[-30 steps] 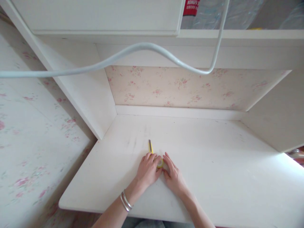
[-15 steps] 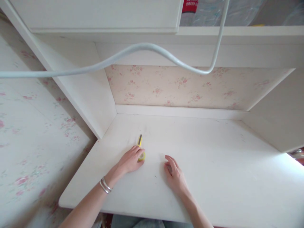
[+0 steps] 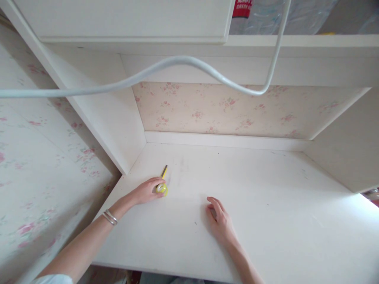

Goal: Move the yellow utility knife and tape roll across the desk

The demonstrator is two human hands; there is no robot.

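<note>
My left hand (image 3: 150, 190) is over the left part of the white desk (image 3: 242, 228), its fingers closed around a small yellow tape roll (image 3: 161, 188) with a pale centre. Beyond the fingers sticks out a slim yellow tool with a dark tip, which looks like a utility knife (image 3: 164, 171). Its near end is hidden by the hand and the roll, so I cannot tell whether the hand grips it too. My right hand (image 3: 219, 219) rests on the desk near the middle, fingers loosely curved and apart, with nothing visible in them.
A white cable (image 3: 183, 60) hangs across the upper view. Above the desk are a closed cabinet door (image 3: 133, 19) and a shelf holding clear plastic bottles (image 3: 263, 17). White side panels (image 3: 109, 118) and a floral back wall (image 3: 195, 108) enclose the desk.
My left hand has moved left, carrying the tape roll and the yellow tool with it. My right hand stays nearly in place. The view has shifted slightly.
</note>
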